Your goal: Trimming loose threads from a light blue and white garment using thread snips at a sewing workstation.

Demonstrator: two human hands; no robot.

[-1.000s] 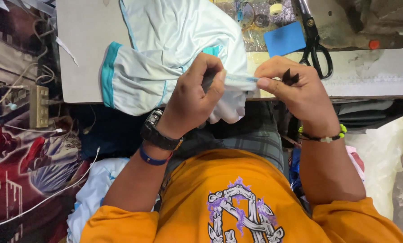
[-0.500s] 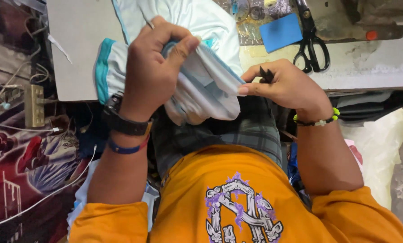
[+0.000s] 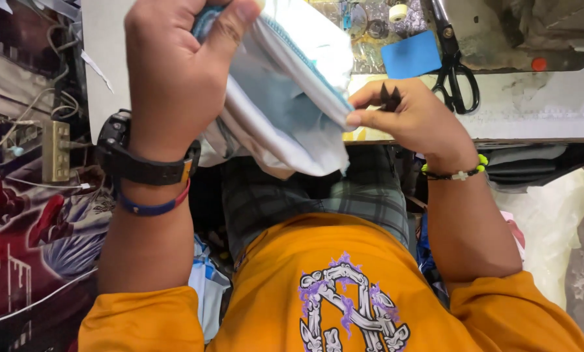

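My left hand (image 3: 178, 62) is raised close to the camera and grips a bunched pale blue-white garment (image 3: 285, 111) with teal trim. My right hand (image 3: 412, 120) pinches the garment's folded edge between thumb and forefinger, and a small black thread snipper (image 3: 389, 96) sticks up from the same hand. The cloth hangs between both hands above my lap. A black watch and a blue band sit on my left wrist, a beaded bracelet on my right.
A white sewing table (image 3: 539, 107) runs across the top, with black scissors (image 3: 455, 72), a blue card (image 3: 411, 54) and small round parts on it. A socket block with wires (image 3: 55, 150) hangs at the left. A white plastic bag (image 3: 552, 221) lies at the right.
My left hand has lifted the garment off the table and up towards the camera. My right hand stays at the table edge, still pinching the cloth's edge.
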